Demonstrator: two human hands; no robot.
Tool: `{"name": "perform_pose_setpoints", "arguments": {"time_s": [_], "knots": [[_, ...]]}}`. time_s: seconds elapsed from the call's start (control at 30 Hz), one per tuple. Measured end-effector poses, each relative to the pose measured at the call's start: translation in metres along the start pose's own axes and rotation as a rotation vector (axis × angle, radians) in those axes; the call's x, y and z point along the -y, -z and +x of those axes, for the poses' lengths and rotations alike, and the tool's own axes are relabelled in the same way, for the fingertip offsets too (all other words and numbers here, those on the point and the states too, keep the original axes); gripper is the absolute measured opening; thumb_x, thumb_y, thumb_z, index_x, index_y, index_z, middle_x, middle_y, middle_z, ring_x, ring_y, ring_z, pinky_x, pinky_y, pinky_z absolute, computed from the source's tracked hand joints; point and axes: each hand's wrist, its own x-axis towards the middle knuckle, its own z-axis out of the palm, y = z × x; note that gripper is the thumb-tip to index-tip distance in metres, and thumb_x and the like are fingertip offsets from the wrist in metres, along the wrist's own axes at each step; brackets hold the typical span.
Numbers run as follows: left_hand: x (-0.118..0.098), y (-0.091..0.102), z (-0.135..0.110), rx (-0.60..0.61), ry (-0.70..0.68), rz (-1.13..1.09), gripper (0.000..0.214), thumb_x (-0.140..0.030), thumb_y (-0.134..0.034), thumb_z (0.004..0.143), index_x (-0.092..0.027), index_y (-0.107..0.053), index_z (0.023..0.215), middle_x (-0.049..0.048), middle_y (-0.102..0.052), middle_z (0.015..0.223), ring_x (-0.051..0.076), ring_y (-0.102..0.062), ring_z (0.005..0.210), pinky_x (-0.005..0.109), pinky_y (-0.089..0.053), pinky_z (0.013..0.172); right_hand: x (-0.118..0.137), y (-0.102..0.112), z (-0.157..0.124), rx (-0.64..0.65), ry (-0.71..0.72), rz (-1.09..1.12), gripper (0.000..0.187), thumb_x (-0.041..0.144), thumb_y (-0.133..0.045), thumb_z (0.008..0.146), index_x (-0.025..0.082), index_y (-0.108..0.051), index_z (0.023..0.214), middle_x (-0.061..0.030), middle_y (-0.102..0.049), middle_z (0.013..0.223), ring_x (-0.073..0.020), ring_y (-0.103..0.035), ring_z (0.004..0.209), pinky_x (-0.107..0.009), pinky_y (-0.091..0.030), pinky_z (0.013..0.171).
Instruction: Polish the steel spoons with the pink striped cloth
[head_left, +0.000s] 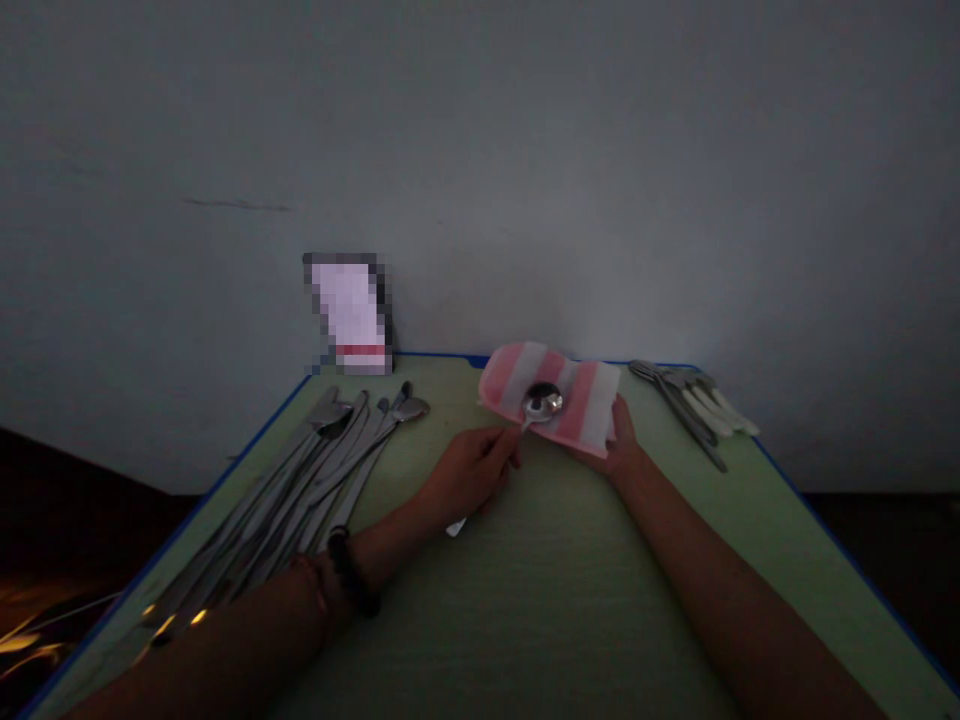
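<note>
Closed around the handle of a metal spoon (pixel 543 402) is my left hand (pixel 472 465); the handle's end shows below the fist. The spoon's bowl lies in front of a pink-and-white striped cloth (pixel 551 385), and I cannot tell whether they touch. My right hand (pixel 621 440) grips the cloth at its right edge, with most of the fingers hidden behind it. To the left of my left hand lies a pile of metal cutlery (pixel 300 490), with several spoons among it.
At the far right of the green table (pixel 570 600) lies a smaller group of cutlery (pixel 686 405), some with white handles. A blurred-out upright panel (pixel 351 315) leans by the wall (pixel 480 180) at the back left. Blue edging runs round the table.
</note>
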Motion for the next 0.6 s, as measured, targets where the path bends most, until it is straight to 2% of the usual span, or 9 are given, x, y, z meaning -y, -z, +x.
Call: {"name": "perform_pose_setpoints", "arguments": {"time_s": [0.13,0.27,0.47,0.6], "knots": [[-0.0003,0.0019,0.0,-0.014,-0.017,-0.037,0.03,-0.038,-0.039,0.088,-0.017,-0.054,0.073,-0.0084,-0.042,0.04,0.006,-0.037,0.028,0.015,-0.026,0.03,-0.0017,-0.0006,0.0025,-0.059,-0.021,0.031,0.036,0.041,-0.045,0.069,0.022,-0.059,0.096,-0.0054,-0.067,0.098,-0.0242,-0.054,0.111,-0.043,-0.039,0.1],[0.0002,0.0024,0.0003,-0.034,-0.029,-0.058,0.031,-0.042,-0.041,0.087,-0.017,-0.057,0.08,-0.0081,-0.045,0.042,0.006,-0.039,0.028,0.015,-0.028,0.03,-0.0038,-0.0026,0.0035,-0.071,-0.08,-0.004,0.031,0.037,-0.043,0.07,0.02,-0.062,0.087,-0.006,-0.069,0.089,-0.0235,-0.057,0.106,-0.036,-0.037,0.104],[-0.0015,0.0035,0.0016,-0.196,-0.006,-0.153,0.033,-0.047,-0.042,0.086,-0.017,-0.055,0.082,-0.008,-0.047,0.043,0.006,-0.039,0.025,0.016,-0.025,0.028,-0.0037,0.0016,0.0042,-0.006,-0.073,-0.038,0.038,0.044,-0.043,0.067,0.023,-0.057,0.094,-0.0075,-0.068,0.094,-0.0252,-0.058,0.106,-0.041,-0.045,0.094],[-0.0036,0.0047,0.0014,-0.084,0.036,-0.097,0.034,-0.047,-0.04,0.086,-0.017,-0.056,0.08,-0.007,-0.048,0.04,0.009,-0.045,0.027,0.016,-0.029,0.028,-0.0038,0.004,0.0065,0.017,-0.04,-0.078,0.041,0.047,-0.043,0.064,0.023,-0.056,0.093,-0.0075,-0.068,0.092,-0.0258,-0.059,0.104,-0.041,-0.047,0.089]]}}
